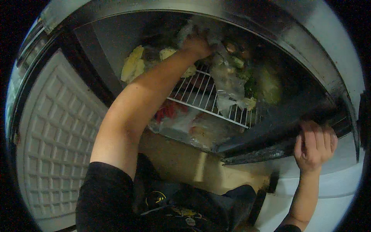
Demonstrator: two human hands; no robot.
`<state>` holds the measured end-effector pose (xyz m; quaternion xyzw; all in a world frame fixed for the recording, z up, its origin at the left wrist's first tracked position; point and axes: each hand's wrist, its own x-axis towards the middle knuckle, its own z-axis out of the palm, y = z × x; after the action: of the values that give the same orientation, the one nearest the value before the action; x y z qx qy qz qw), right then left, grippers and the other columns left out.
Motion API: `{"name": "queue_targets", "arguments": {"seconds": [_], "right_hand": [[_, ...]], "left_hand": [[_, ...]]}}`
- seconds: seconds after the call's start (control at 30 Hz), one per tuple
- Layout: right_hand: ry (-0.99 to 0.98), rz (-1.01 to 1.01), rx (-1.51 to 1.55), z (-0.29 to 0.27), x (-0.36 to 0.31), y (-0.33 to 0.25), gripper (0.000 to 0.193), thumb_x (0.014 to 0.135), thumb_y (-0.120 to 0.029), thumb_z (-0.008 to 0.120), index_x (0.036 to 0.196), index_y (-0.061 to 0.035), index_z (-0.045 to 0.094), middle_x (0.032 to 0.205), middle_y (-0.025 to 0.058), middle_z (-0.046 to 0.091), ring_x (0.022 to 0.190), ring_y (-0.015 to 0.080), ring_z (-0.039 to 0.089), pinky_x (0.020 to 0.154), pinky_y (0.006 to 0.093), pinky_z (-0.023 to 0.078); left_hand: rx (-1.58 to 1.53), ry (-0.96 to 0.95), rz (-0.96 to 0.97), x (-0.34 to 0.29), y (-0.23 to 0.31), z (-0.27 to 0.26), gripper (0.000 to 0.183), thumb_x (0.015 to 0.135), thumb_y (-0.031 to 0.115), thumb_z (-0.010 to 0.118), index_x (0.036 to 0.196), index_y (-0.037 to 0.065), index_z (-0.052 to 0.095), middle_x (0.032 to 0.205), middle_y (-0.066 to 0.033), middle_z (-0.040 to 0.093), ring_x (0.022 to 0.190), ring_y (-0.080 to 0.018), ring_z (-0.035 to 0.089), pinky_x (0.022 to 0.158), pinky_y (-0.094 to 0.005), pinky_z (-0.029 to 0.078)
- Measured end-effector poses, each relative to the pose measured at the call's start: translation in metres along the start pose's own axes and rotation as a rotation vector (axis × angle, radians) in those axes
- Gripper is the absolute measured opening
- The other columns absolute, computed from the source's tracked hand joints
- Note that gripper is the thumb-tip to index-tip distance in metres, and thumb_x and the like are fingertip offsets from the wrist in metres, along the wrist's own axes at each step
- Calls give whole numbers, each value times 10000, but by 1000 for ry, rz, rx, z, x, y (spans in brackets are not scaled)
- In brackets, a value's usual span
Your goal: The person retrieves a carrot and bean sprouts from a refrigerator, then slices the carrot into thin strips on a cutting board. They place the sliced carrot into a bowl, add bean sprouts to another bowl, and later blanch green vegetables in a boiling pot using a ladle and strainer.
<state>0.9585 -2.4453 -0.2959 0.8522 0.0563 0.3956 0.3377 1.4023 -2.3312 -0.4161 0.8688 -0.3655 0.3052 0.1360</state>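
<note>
My left hand [199, 45] reaches deep into an opened refrigerator, over the wire shelf [199, 91]. Its fingers look spread against a clear plastic bag [189, 33] at the back; the dim light blurs the fingertips. Pale yellow-green leafy vegetables [133, 65] lie left of that forearm. To the right of the hand, a clear bag with pale contents [226, 75] hangs over the shelf bars. At the right, my right hand [316, 145] has its fingers bent over the dark edge of the refrigerator opening [278, 145].
The refrigerator door [58, 127], with a white gridded inner panel, stands open on the left. Green vegetables [250, 85] and a bagged pale green one [270, 85] crowd the shelf's right side. Below lie red items [170, 111] and clear bags [203, 133].
</note>
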Motion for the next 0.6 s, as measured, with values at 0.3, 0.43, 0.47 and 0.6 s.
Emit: {"name": "queue_targets", "arguments": {"seconds": [0.3, 0.43, 0.47, 0.6], "right_hand": [[-14, 28, -13, -3, 4, -3, 197, 730, -166, 634, 906, -104, 698, 916, 58, 670, 837, 245, 607, 904, 404, 432], [2, 37, -18, -2, 0, -1, 184, 726, -166, 636, 890, -104, 692, 912, 58, 668, 830, 248, 606, 896, 406, 436], [14, 55, -1, 6, -4, -3, 183, 725, -166, 637, 887, -103, 691, 912, 58, 668, 830, 248, 606, 895, 407, 436], [-15, 83, -14, 3, -8, -2, 179, 721, -162, 636, 881, -102, 690, 910, 56, 668, 836, 252, 606, 899, 405, 433]], "left_hand": [[-220, 221, -100, -7, -142, -54, 529, 860, 547, 559, 1198, 146, 627, 1211, -168, 607, 1095, -376, 582, 952, -476, 466], [-145, 357, -176, 7, -156, 17, 600, 852, 550, 576, 1293, 143, 563, 1346, -159, 528, 1180, -382, 530, 992, -474, 429], [-103, 355, -228, 4, -169, 27, 592, 856, 529, 581, 1303, 142, 554, 1371, -153, 510, 1188, -377, 525, 990, -477, 427], [-144, 345, -341, 15, -163, 16, 535, 857, 456, 592, 1280, 129, 564, 1336, -136, 528, 1151, -356, 538, 975, -484, 433]]}}
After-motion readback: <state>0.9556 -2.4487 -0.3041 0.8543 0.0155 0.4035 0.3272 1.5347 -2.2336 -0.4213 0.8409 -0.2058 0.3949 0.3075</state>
